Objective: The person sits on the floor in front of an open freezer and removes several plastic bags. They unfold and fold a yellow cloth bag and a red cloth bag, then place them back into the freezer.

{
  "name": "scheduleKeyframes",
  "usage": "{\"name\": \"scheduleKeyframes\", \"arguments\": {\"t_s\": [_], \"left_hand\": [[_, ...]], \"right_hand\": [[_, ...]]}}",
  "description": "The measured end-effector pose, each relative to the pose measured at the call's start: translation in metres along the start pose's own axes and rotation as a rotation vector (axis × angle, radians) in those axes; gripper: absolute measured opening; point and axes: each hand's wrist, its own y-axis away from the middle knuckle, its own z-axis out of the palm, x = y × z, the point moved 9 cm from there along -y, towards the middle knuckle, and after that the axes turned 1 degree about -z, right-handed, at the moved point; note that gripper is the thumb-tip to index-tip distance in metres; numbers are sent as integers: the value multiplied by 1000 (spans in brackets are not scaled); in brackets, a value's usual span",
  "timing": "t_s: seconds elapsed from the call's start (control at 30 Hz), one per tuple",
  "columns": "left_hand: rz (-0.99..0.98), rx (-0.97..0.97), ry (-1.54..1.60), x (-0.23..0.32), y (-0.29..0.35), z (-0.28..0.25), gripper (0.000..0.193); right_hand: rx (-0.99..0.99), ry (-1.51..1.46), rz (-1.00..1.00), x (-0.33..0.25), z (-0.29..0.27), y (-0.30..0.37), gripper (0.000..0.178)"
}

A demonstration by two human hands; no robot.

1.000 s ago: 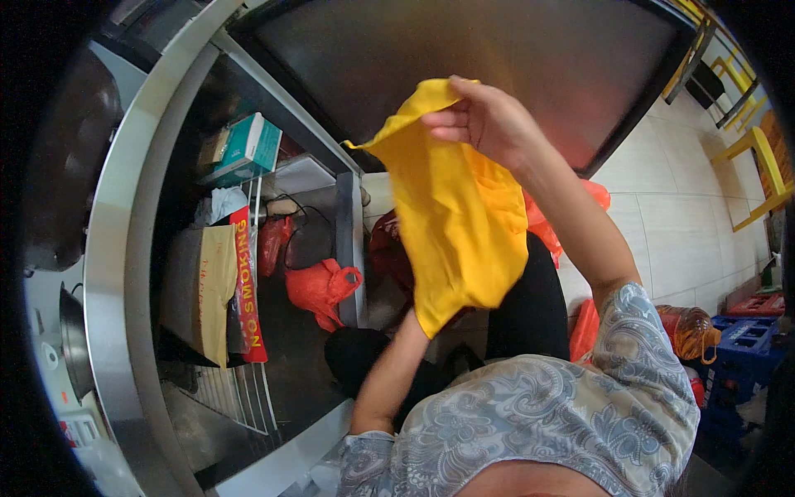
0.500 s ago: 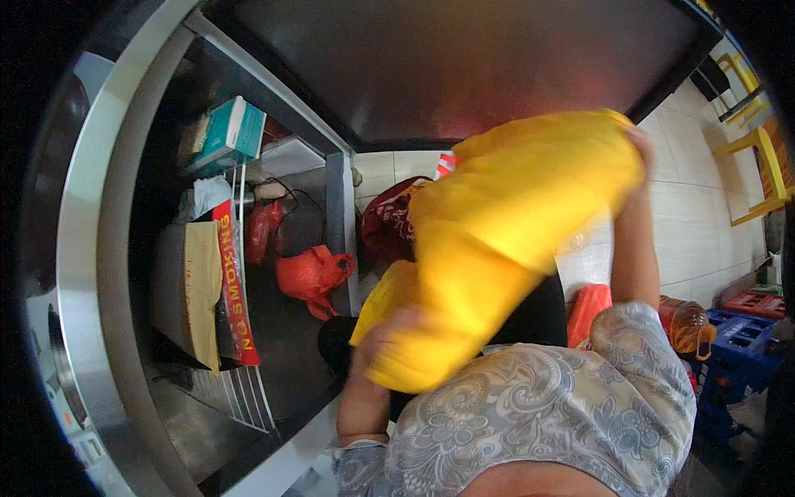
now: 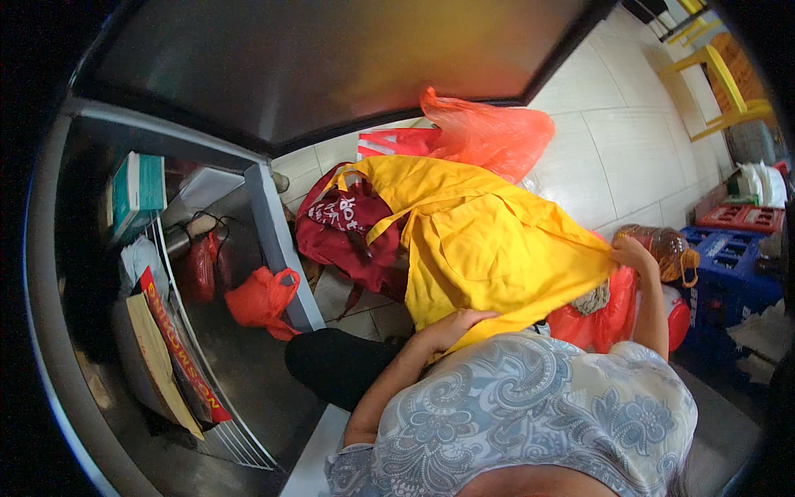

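A yellow apron with straps and a front pocket is spread over my lap, its upper part lying across a dark red cloth item with white print. My right hand grips the apron's right edge and draws it out sideways. At the near edge, close to my body, my left hand is on the cloth, fingers laid over it and thumb out of sight. The apron hides most of my legs; one black-clad knee shows at the left.
An open cabinet on the left holds a wire rack, a teal box and a red plastic bag. Its dark door stands ahead. Beyond the apron lies a red bag. At right are a bottle, blue crate and yellow chair.
The apron, held up and blurred before, has come down and spread over my lap. My right hand moved lower and nearer; my left hand moved right. The view has shifted too.
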Motion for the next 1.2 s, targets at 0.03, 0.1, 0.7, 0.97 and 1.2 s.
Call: {"name": "scheduleKeyframes", "arguments": {"t_s": [0.03, 0.1, 0.7, 0.97, 1.2], "left_hand": [[-41, -31, 3, -4, 1, 1, 39], [11, 46, -17, -3, 5, -12, 34], [-341, 1118, -331, -70, 9, -176, 55], [-107, 1194, 363, -25, 32, -185, 15], [896, 1129, 766, 119, 202, -207, 26]], "right_hand": [[137, 30, -134, -27, -5, -1, 30], [113, 61, -159, -71, 2, -23, 34], [467, -431, -433, -233, 34, -86, 40], [93, -1975, -534, -165, -81, -29, 45], [102, -2069, -983, -181, -201, 33, 46]]}}
